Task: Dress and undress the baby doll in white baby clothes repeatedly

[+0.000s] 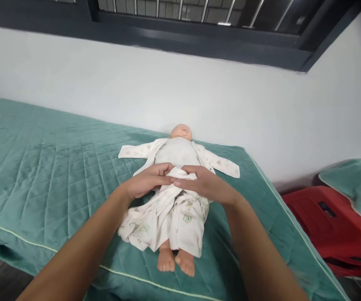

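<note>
A baby doll (178, 151) lies on its back on a green quilted bed cover (49, 167), head toward the wall, bare feet toward me. It wears a white printed garment (174, 217), open over a grey torso, sleeves spread to both sides. My left hand (147, 180) and my right hand (201, 182) meet at the doll's waist. Both have fingers curled and pinched on the bunched white cloth there.
A white wall runs behind the bed under a dark window frame (199, 37). At the right stands a red object (327, 225) with a green cover (356, 184) on it. The bed's front edge (130, 276) is near me, with dark floor below left.
</note>
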Available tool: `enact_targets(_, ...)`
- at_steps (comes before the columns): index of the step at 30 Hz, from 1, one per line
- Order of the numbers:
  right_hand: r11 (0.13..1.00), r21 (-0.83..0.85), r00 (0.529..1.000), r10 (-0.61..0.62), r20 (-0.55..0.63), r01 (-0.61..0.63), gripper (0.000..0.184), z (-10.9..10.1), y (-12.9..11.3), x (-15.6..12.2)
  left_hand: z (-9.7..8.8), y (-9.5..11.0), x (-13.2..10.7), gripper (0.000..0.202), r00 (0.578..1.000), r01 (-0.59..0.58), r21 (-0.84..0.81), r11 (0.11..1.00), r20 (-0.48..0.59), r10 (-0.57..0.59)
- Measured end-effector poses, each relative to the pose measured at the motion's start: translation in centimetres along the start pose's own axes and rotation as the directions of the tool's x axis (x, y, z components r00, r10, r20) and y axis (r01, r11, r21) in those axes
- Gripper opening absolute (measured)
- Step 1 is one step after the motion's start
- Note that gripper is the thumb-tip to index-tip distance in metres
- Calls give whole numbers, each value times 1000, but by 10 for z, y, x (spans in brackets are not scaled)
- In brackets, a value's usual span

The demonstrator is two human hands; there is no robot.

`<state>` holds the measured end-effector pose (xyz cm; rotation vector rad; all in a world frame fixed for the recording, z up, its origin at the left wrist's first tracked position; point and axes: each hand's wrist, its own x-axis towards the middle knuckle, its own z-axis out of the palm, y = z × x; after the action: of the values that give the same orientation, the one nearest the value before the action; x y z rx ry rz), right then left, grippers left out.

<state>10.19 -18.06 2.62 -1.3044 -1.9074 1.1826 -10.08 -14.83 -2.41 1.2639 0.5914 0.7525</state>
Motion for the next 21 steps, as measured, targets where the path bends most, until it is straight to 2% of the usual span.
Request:
enact_targets(3, 963, 268, 999, 22, 26, -28, 36, 0, 23, 14, -8, -6, 4, 31, 999, 41, -30, 999, 17, -41)
enact_targets(6, 821, 570, 999, 27, 25, -37, 31, 4, 47, 14, -15, -12, 4, 32, 995, 88, -46, 995, 61, -85)
enact_targets(9, 691, 722, 1000, 19, 22, -29, 34, 5, 55, 10, -18, -12, 4, 40, 980, 135, -26, 990, 154, -130)
enact_targets(12, 634, 772, 999, 34, 31, -46, 35, 4, 49, 11, -18, -10, 2, 43, 967, 174, -3, 985, 192, -170)
enact_targets(16, 625, 779, 999, 3, 52, -42, 34, 6, 43, 12, -14, -12, -4, 35, 967, 211, -8, 977, 150, -208)
enact_targets(21, 756, 654, 999, 6, 34, -27, 33, 9, 44, 10, -9, -21, -9, 45, 993, 110, -215, 970, -13, -115)
